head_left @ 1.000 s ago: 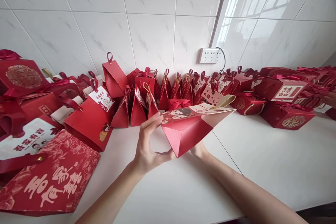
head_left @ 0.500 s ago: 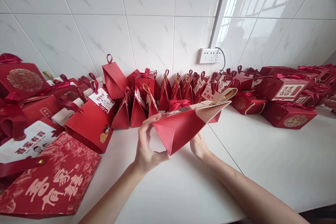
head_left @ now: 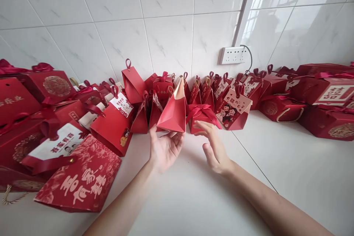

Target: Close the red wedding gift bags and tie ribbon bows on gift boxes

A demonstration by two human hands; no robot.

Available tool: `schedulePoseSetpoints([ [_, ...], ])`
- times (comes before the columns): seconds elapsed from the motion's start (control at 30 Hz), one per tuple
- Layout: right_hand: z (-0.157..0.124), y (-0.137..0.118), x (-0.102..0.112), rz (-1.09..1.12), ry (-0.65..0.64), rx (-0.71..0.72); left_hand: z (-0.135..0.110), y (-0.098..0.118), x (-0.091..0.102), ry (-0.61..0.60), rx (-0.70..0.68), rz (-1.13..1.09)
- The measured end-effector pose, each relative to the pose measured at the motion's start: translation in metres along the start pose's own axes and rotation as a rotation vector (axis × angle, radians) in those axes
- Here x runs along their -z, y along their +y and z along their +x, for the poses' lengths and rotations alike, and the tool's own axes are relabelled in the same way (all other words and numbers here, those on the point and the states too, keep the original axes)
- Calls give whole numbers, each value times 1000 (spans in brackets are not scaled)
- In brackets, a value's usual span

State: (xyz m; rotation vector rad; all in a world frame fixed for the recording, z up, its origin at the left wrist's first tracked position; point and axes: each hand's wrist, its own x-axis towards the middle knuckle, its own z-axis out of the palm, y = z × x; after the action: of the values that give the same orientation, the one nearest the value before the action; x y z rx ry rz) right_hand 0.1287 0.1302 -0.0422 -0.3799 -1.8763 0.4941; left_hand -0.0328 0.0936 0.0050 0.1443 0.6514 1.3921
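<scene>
A red triangular gift box (head_left: 173, 112) with a pale top edge stands upright over the fingers of my left hand (head_left: 166, 151). That palm faces up, its thumb at the box's left lower corner and its fingers under the base. My right hand (head_left: 214, 149) is off the box, fingers apart and curved, in front of a small red box with a ribbon bow (head_left: 203, 116). I cannot tell whether its fingertips touch that small box. Just right of it stands a gift box with a printed couple (head_left: 233, 108).
Red gift boxes crowd along the tiled wall. A large box with white lettering (head_left: 83, 180) lies tilted at the left. Hexagonal boxes (head_left: 329, 123) are stacked at the right. A power strip (head_left: 233, 55) is fixed to the wall, and the white tabletop (head_left: 188, 199) runs below.
The triangular box has turned from tilted sideways to upright and moved slightly left and back. My right hand has let go of it. The view has shifted a little left.
</scene>
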Motion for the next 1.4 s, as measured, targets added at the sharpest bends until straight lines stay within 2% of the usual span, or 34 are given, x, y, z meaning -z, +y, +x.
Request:
schedulePoseSetpoints([
  [0.2, 0, -4, 0, 15, -111, 44, -3, -7, 2, -135, 58, 136],
  [0.3, 0, -5, 0, 96, -86, -21, 1, -12, 4, -146, -10, 246],
  [0.37, 1, -4, 1, 258, -8, -170, 5, -16, 8, -111, -188, 378],
  [0.5, 9, -3, 3, 593, 139, -582, 8, -22, 17, -51, -686, 758],
  [0.6, 15, -9, 1, 761, 218, -802, 6, -24, 20, -127, -864, 859],
  [0.7, 18, -21, -2, 917, 221, -901, 2, -24, 18, -246, -950, 855],
  [0.87, 18, -28, -1, 1063, 48, -952, -2, -27, 18, -400, -930, 895],
  [1.03, 15, -22, 0, 1111, 0, -944, -5, -31, 20, -378, -878, 958],
  [1.2, 13, -20, 0, 1074, -113, -917, -3, -31, 24, -379, -931, 974],
  [1.4, 9, -17, 5, 1097, -120, -931, -3, -32, 25, -411, -1000, 988],
])
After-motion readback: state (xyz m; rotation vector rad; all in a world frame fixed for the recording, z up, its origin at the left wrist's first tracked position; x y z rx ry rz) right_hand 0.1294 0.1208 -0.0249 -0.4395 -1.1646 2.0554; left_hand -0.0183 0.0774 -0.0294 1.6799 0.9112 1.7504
